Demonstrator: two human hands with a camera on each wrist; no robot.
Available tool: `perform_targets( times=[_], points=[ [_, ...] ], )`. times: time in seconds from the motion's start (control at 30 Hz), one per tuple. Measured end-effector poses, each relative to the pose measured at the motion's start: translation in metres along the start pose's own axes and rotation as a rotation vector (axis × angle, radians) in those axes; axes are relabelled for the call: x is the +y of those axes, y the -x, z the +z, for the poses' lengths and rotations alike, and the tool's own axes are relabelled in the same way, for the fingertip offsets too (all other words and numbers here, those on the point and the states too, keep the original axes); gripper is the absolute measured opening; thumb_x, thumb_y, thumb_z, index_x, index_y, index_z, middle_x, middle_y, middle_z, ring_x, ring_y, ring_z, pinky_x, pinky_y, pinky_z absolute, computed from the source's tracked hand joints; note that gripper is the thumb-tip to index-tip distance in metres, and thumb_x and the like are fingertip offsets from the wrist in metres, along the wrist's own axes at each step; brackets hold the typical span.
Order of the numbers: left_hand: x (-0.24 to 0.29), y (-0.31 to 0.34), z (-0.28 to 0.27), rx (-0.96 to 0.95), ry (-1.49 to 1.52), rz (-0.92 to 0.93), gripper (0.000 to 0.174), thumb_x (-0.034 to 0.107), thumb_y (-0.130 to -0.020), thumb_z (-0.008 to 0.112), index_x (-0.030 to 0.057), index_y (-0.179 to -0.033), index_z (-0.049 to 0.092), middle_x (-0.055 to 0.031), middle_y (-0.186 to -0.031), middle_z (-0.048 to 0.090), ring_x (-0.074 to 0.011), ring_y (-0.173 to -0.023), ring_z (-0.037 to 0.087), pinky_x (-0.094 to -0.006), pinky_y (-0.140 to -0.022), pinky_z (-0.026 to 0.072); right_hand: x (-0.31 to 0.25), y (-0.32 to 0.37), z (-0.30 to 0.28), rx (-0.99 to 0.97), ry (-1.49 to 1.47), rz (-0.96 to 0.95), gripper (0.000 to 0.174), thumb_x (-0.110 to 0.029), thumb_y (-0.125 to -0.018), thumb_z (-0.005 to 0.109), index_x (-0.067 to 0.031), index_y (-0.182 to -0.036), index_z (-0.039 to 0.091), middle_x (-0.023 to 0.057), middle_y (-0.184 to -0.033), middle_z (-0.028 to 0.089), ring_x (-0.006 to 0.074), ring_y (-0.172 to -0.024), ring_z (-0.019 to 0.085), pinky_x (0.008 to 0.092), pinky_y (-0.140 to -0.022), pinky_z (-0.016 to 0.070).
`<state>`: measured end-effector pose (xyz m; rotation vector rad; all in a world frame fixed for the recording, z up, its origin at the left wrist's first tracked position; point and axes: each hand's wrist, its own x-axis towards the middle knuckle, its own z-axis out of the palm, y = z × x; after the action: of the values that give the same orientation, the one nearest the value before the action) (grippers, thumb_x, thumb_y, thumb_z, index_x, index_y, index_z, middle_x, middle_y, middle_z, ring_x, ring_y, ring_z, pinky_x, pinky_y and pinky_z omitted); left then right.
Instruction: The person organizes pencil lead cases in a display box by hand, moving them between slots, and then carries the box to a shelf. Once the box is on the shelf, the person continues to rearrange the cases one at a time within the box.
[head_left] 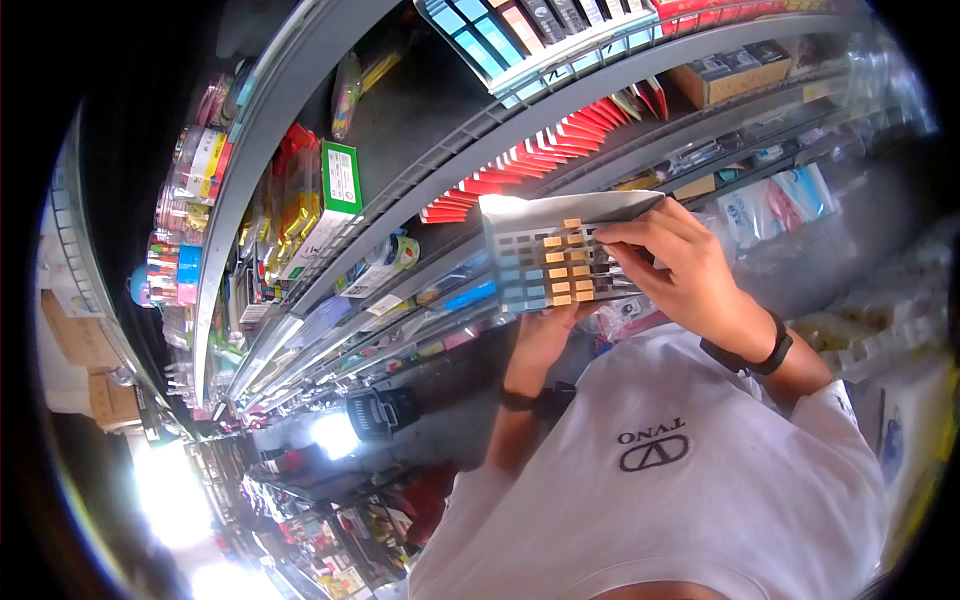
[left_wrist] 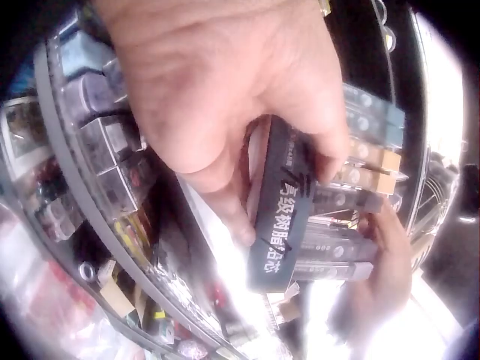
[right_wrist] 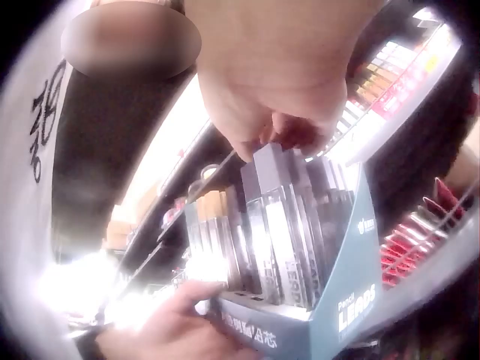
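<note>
My left hand grips a blue-grey display box printed "Pencil LEADS", its thumb over the front edge and its fingers underneath. Rows of slim clear pencil lead cases stand in the box, with blue, orange and grey caps. In the right wrist view, one grey-capped lead case sits higher than those around it. My right hand bends over the grey rows, fingertips pinching at the top of a case. From the left wrist, the box's dark front panel with white characters lies between thumb and fingers.
Wire-edged shelves curve past in front, holding a row of red packets and a tray of boxed goods. A green-and-white carton stands to the left. More stocked shelving runs off lower left; a bright lamp glows there.
</note>
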<state>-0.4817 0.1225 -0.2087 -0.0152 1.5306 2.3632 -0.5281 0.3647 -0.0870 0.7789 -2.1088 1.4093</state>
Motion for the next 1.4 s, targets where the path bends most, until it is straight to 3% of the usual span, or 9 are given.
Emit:
perform_targets(
  times=[0.03,0.13,0.3,0.5,0.7,0.9,1.1,1.2,1.4],
  points=[
    [0.000,0.000,0.000,-0.007,0.002,0.010,0.054,0.026,-0.104,0.065,0.0132,-0.152,0.044,-0.0091,-0.147,0.055,-0.0284,-0.131,0.059,-0.0514,-0.107,0.0539,-0.001,0.001,0.000,0.002,-0.001,0.019,0.028,0.002,-0.082,0.077,-0.0059,-0.108,0.073,0.0089,-0.095,0.072,0.0320,-0.091,0.066,0.0405,-0.080,0.0558],
    [0.005,0.000,0.008,0.027,0.129,0.026,0.043,0.013,-0.105,0.062,0.0056,-0.145,0.051,-0.0108,-0.140,0.059,-0.0307,-0.125,0.063,-0.0528,-0.104,0.0578,-0.002,0.003,-0.002,0.008,-0.007,0.062,0.027,0.002,-0.082,0.077,-0.0061,-0.108,0.073,0.0090,-0.094,0.072,0.0320,-0.091,0.066,0.0404,-0.079,0.0559],
    [0.009,0.001,0.013,-0.034,0.187,0.085,0.044,0.013,-0.104,0.063,0.0065,-0.145,0.051,-0.0106,-0.140,0.059,-0.0314,-0.125,0.064,-0.0530,-0.103,0.0587,0.001,0.005,-0.002,-0.018,0.020,0.036,0.029,0.003,-0.080,0.077,-0.0064,-0.108,0.072,0.0074,-0.097,0.072,0.0306,-0.091,0.065,0.0386,-0.082,0.0548],
    [0.011,0.002,0.014,-0.062,0.184,0.111,0.045,0.015,-0.103,0.064,0.0071,-0.145,0.051,-0.0106,-0.141,0.060,-0.0317,-0.126,0.063,-0.0531,-0.103,0.0584,0.002,0.007,-0.003,-0.078,0.181,-0.100,0.033,0.000,-0.077,0.077,-0.0073,-0.109,0.073,0.0035,-0.109,0.068,0.0295,-0.101,0.060,0.0390,-0.091,0.0514],
    [0.006,0.002,0.006,-0.001,0.213,0.112,0.045,0.012,-0.103,0.064,0.0071,-0.145,0.051,-0.0105,-0.141,0.060,-0.0299,-0.127,0.063,-0.0510,-0.104,0.0580,-0.003,0.006,-0.005,-0.090,0.303,-0.126,0.037,-0.003,-0.075,0.075,-0.0080,-0.112,0.073,0.0040,-0.110,0.066,0.0301,-0.104,0.060,0.0417,-0.091,0.0517],
    [0.005,0.003,0.004,0.074,0.177,0.115,0.046,0.007,-0.101,0.065,0.0094,-0.145,0.051,-0.0087,-0.139,0.060,-0.0272,-0.125,0.063,-0.0471,-0.102,0.0596,-0.001,0.007,-0.004,-0.092,0.335,-0.118,0.036,-0.004,-0.076,0.074,-0.0065,-0.112,0.073,0.0025,-0.113,0.067,0.0264,-0.103,0.060,0.0384,-0.087,0.0515],
    [0.001,0.002,0.000,0.119,0.181,0.088,0.046,0.003,-0.100,0.064,0.0104,-0.145,0.052,-0.0080,-0.138,0.060,-0.0261,-0.124,0.064,-0.0450,-0.100,0.0607,-0.005,0.004,-0.004,-0.106,0.316,-0.161,0.039,0.003,-0.072,0.075,-0.0059,-0.111,0.075,0.0026,-0.113,0.071,0.0267,-0.103,0.063,0.0394,-0.086,0.0547],
    [0.003,0.001,0.001,0.126,0.174,0.092,0.046,0.003,-0.101,0.064,0.0102,-0.145,0.052,-0.0084,-0.138,0.060,-0.0264,-0.123,0.064,-0.0458,-0.100,0.0608,0.002,0.003,-0.003,-0.099,0.330,-0.190,0.033,-0.004,-0.076,0.073,-0.0075,-0.109,0.074,0.0000,-0.114,0.071,0.0241,-0.102,0.062,0.0351,-0.084,0.0509],
    [0.007,0.000,0.002,0.106,0.158,0.105,0.045,0.004,-0.101,0.063,0.0085,-0.144,0.052,-0.0098,-0.138,0.060,-0.0273,-0.122,0.065,-0.0463,-0.100,0.0608,0.006,-0.001,-0.005,-0.102,0.348,-0.176,0.033,-0.006,-0.074,0.075,-0.0084,-0.107,0.075,-0.0004,-0.110,0.072,0.0245,-0.101,0.063,0.0360,-0.083,0.0546]
  ],
)
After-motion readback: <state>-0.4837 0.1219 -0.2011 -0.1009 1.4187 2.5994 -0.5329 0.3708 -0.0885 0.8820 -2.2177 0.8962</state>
